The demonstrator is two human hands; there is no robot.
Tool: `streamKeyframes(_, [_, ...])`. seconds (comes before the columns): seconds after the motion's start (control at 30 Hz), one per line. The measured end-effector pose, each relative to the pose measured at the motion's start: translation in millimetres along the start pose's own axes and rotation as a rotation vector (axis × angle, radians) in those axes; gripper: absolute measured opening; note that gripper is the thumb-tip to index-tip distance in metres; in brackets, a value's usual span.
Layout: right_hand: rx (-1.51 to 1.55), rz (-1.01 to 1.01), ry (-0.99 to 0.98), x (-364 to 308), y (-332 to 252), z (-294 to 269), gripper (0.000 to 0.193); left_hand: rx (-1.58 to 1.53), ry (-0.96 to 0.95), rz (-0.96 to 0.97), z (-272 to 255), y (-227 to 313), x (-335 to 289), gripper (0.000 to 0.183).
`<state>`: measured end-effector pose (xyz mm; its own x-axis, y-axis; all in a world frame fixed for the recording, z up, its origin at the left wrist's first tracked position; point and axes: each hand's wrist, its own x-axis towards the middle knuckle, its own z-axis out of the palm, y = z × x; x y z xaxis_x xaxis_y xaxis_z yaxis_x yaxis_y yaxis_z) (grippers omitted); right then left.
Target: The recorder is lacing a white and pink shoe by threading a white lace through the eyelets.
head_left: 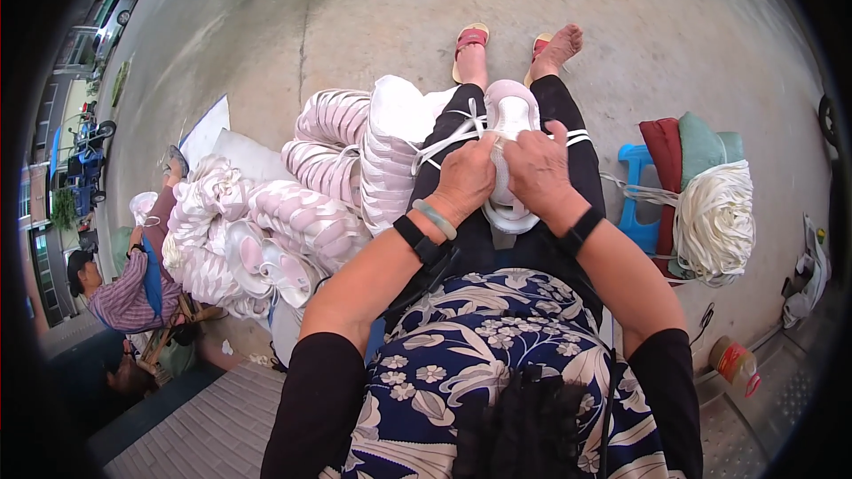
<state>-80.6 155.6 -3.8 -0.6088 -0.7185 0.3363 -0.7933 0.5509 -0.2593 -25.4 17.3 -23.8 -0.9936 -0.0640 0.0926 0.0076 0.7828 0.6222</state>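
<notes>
A pale pink and white shoe upper (512, 105) lies on my lap between my thighs, its toe pointing away from me. White shoelace (451, 140) loops out to its left over my thigh, and a short length shows on the right. My left hand (467, 176) is closed at the left side of the shoe's opening, fingers pinched on the lace. Opposite it, my right hand (538, 167) is closed on the lace too, its thumb side raised. The fingertips partly hide the eyelets.
Stacks of pink and white shoe uppers (306, 213) stand left. To the right, a blue stool (637, 186) bears red and green cloth and a bundle of white laces (717, 222). A plastic bottle (735, 364) lies lower right. Another person (133, 293) sits far left.
</notes>
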Motion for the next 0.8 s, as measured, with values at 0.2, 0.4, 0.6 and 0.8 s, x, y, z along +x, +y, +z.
streamKeyframes(0.2, [-0.043, 0.226, -0.042, -126.9, 49.6, -69.3, 0.003, 0.087, 0.041, 0.039, 6.9, -4.4, -7.9, 0.027])
streamKeyframes(0.4, [-0.186, 0.932, -0.276, -383.1, 115.3, -88.2, 0.01, 0.134, 0.015, 0.047, 4.2, 1.5, -6.1, 0.023])
streamKeyframes(0.6, [0.075, 0.709, -0.484, -304.1, 104.7, -75.0, 0.012, 0.045, 0.029, -0.081, -11.5, 8.1, -1.7, 0.021])
streamKeyframes(0.8, [0.244, 0.444, -0.04, -153.2, 68.4, -72.4, 0.018, 0.029, 0.202, -0.093, -9.8, 3.6, 13.3, 0.021])
